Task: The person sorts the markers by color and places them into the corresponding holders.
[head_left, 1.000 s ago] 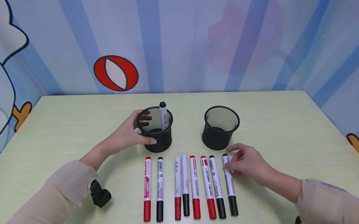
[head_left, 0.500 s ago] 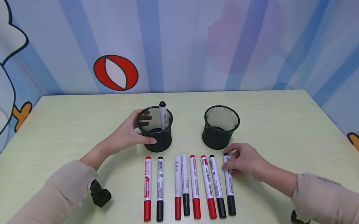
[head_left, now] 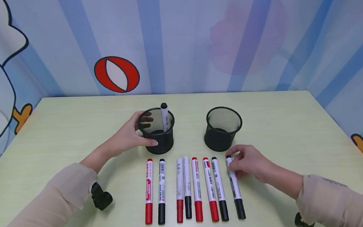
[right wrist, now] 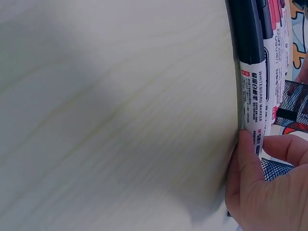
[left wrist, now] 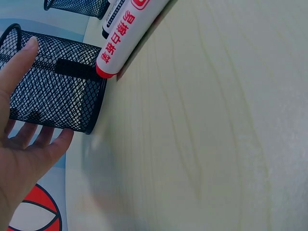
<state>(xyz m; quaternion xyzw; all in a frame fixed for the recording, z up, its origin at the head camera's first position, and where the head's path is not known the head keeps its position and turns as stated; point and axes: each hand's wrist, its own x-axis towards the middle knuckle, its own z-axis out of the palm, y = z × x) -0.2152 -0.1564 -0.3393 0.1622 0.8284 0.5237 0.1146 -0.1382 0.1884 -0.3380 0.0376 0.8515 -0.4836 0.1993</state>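
Observation:
My left hand point(head_left: 126, 133) grips a black mesh pen cup point(head_left: 164, 144), thumb on the near side and fingers behind. A black-ended marker point(head_left: 165, 117) leans upright inside that cup. At the right end of a row on the table, my right hand point(head_left: 251, 162) pinches a whiteboard marker point(head_left: 235, 186) with a black cap, near its upper end. The right wrist view shows thumb and fingers either side of the white barrel point(right wrist: 252, 96), its black cap pointing away from the hand. This marker lies tilted, its cap end swung right of the others.
A second black mesh pen cup point(head_left: 221, 139) stands just beyond my right hand. Left of the pinched marker lie several red and black markers side by side, among them a red one point(head_left: 148, 192) at the far left. A printed backdrop point(head_left: 181, 37) rises behind the table point(head_left: 81, 115).
My right hand has closed on the rightmost marker; it first shifted slightly left, then its capped end swung right. My left hand and the cup it holds have stayed still.

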